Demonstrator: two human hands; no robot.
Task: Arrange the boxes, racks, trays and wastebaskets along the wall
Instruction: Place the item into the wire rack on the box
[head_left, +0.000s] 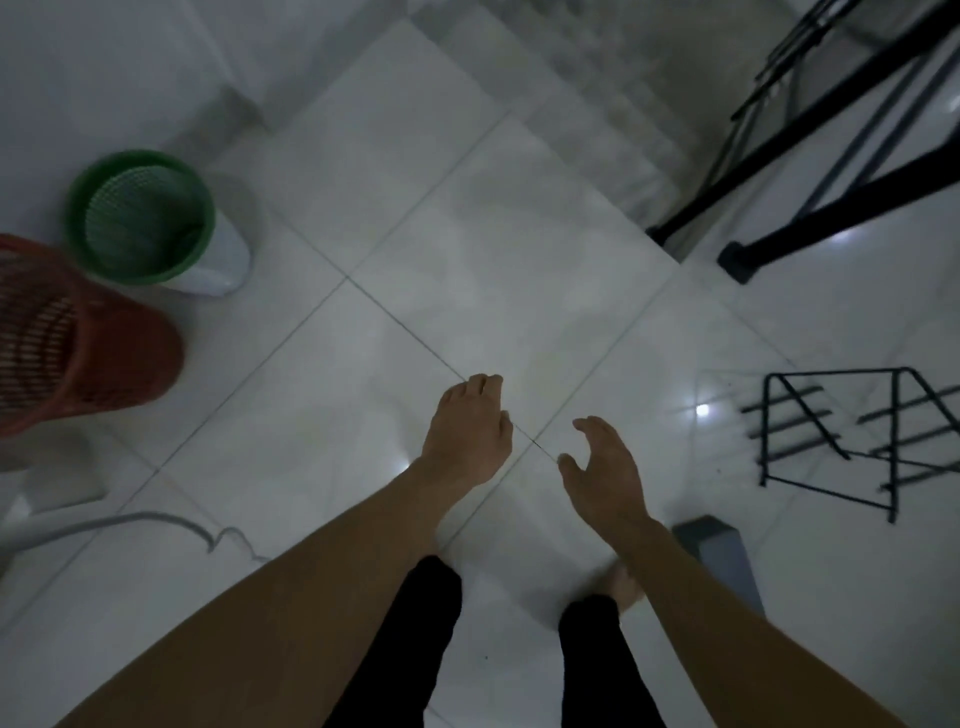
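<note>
I stand on a glossy white tiled floor (493, 218) in dim light; black table legs (810, 171) stand at the far right.

The view is dim and grey-toned, with soft detail throughout. Small bright glare spots sit on the glossy tiled floor (493, 249). Wide-angle bending curves the edges, where the red wastebasket (78, 343) and the green wastebasket (140, 218) look smeared by blur.
</note>
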